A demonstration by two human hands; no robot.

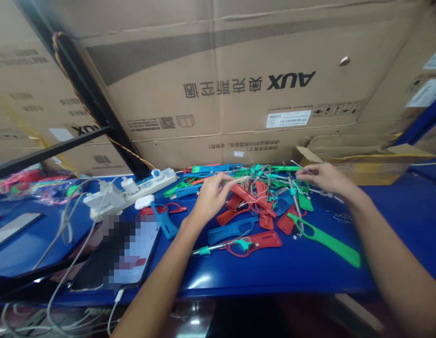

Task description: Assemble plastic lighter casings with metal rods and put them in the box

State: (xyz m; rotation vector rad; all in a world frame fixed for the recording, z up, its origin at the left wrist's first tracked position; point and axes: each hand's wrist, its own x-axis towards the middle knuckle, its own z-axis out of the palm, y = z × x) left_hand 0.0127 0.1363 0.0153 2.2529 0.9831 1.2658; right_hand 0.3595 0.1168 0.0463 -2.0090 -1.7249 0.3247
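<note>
My left hand (pixel 212 195) is at the left side of a pile of lighter parts, thumb and fingers pinched together around something small I cannot make out. On the right, my right hand (pixel 325 178) pinches a thin wire-like piece (pixel 295 163) above the pile's edge. Between them lie a red handle shell (pixel 253 199) and metal tubes with teal triggers. In front are a blue handle shell (pixel 232 230), a red handle shell (pixel 270 239) with a lighter tube (pixel 204 250) across it, and a long green handle shell (pixel 330 244).
A power strip (pixel 147 189) with chargers and white cables stands at the left, beside a tablet (pixel 140 249) near the front edge. Bagged coloured parts (pixel 52 190) lie farther left. Large cardboard boxes (pixel 221 56) stand behind; a small open carton (pixel 365 169) sits at right.
</note>
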